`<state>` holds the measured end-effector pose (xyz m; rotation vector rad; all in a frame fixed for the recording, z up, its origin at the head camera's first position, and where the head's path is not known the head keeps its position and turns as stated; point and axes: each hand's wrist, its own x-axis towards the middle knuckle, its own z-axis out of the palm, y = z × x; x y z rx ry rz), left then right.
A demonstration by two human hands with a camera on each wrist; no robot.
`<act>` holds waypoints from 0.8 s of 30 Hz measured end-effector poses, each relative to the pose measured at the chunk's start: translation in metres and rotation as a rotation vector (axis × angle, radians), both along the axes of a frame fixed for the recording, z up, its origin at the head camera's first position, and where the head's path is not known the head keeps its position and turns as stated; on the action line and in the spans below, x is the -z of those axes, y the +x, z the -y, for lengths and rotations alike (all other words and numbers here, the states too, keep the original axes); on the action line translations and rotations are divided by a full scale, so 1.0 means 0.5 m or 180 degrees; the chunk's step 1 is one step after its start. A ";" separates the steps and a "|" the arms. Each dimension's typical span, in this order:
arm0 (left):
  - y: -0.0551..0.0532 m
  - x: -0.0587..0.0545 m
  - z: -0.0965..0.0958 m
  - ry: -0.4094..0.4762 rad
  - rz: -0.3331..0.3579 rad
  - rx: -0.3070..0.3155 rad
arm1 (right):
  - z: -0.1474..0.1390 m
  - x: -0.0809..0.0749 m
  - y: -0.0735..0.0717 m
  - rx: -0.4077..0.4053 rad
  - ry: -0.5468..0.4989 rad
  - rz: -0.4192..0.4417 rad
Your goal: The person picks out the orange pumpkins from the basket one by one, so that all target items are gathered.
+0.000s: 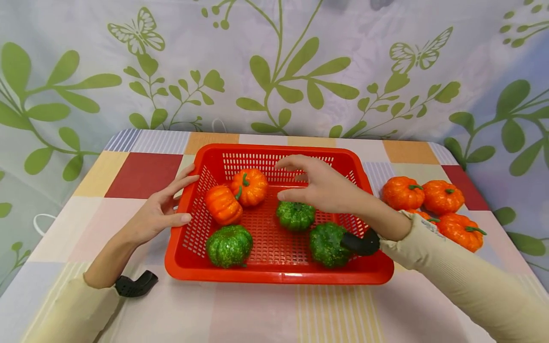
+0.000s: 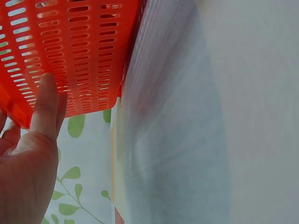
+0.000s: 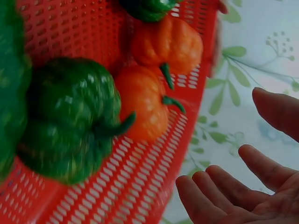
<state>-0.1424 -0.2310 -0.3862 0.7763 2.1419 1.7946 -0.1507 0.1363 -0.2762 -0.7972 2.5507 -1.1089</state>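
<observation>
My left hand (image 1: 158, 207) is at the left rim of a red plastic basket (image 1: 266, 276), its fingertips and thumb right at the edge. In the left wrist view, fairly straight fingers (image 2: 45, 107) lie against the slotted outer wall. Over the right half of the basket hovers my right hand (image 1: 323, 188), empty, with fingers spread and slightly bent. Below it sits a green pumpkin (image 1: 295, 216); another green pumpkin (image 1: 328, 244) is partly hidden by the black wrist device. Two orange pumpkins (image 1: 224, 205) touch at the basket's left, with a third green pumpkin (image 1: 229, 245) nearer.
Several orange pumpkins (image 1: 443, 196) stand grouped on the table to the right of the basket, partly behind my right forearm. A patchwork-patterned cloth (image 1: 253, 309) covers the table. Behind it hangs a curtain (image 1: 180, 47) with green leaves and butterflies.
</observation>
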 end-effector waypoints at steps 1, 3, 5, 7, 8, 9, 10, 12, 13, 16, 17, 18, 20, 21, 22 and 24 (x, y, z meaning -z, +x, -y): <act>0.000 0.000 0.000 0.0004 0.0001 0.0000 | 0.012 0.007 -0.007 -0.0036 0.0006 0.0008; 0.001 -0.001 0.001 -0.0001 -0.0002 -0.0002 | 0.036 0.020 -0.020 -0.0106 0.0025 0.0009; 0.001 -0.002 0.001 0.0004 0.0017 0.0007 | 0.056 0.033 -0.034 -0.0155 0.0065 0.0047; 0.002 -0.004 -0.001 0.0012 0.0050 0.0022 | 0.072 0.046 -0.046 -0.0195 0.0121 0.0115; 0.002 -0.005 -0.001 0.0014 0.0062 0.0028 | 0.079 0.052 -0.051 -0.0205 0.0154 0.0159; 0.002 -0.006 -0.002 0.0019 0.0076 0.0035 | 0.084 0.058 -0.056 -0.0220 0.0180 0.0192; 0.002 -0.007 -0.003 0.0026 0.0094 0.0038 | 0.088 0.064 -0.060 -0.0234 0.0197 0.0215; 0.001 -0.007 -0.005 0.0036 0.0110 0.0038 | 0.095 0.074 -0.069 -0.0239 0.0208 0.0254; 0.000 -0.008 -0.006 0.0036 0.0108 0.0031 | 0.097 0.078 -0.073 -0.0237 0.0199 0.0277; -0.001 -0.007 -0.007 0.0046 0.0116 0.0035 | 0.103 0.090 -0.082 -0.0198 0.0128 0.0450; -0.001 -0.006 -0.007 0.0047 0.0116 0.0034 | 0.105 0.094 -0.084 -0.0186 0.0109 0.0531; -0.001 -0.006 -0.007 0.0047 0.0111 0.0033 | 0.107 0.097 -0.085 -0.0177 0.0108 0.0584; -0.001 -0.004 -0.006 0.0045 0.0090 0.0036 | 0.112 0.102 -0.088 -0.0158 0.0167 0.0607; 0.000 -0.003 -0.006 0.0045 0.0077 0.0029 | 0.114 0.104 -0.089 -0.0149 0.0221 0.0581; 0.000 -0.002 -0.004 0.0040 0.0060 0.0018 | 0.116 0.106 -0.090 -0.0153 0.0292 0.0517; 0.001 0.000 -0.001 0.0034 0.0034 -0.0001 | 0.118 0.108 -0.091 -0.0163 0.0470 0.0353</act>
